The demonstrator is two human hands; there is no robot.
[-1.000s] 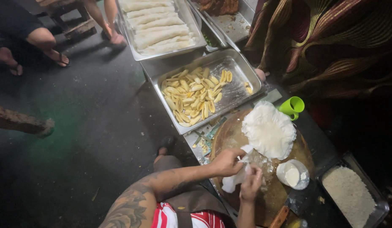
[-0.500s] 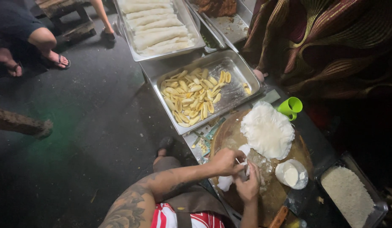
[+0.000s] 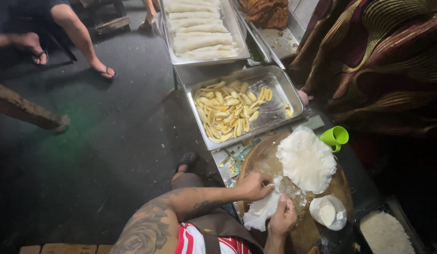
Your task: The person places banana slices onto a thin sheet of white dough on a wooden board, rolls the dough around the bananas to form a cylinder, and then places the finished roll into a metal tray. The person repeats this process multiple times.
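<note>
Left hand [image 3: 254, 186] and right hand [image 3: 283, 218] both pinch-gripping the white wrapper sheet [image 3: 263, 208] at the near edge of the round wooden board [image 3: 256, 162], looks like you're mid-fold; next, keep it flat beside the wrapper stack [image 3: 305, 160].

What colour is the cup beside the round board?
Bright green; the cup shows clearly in the head view, right of the round board.

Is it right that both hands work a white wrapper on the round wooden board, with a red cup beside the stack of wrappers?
Not quite: the cup is green, not red, as the head view shows. The rest holds: the left hand and right hand work a white wrapper on the round wooden board, beside the stack of wrappers.
</note>
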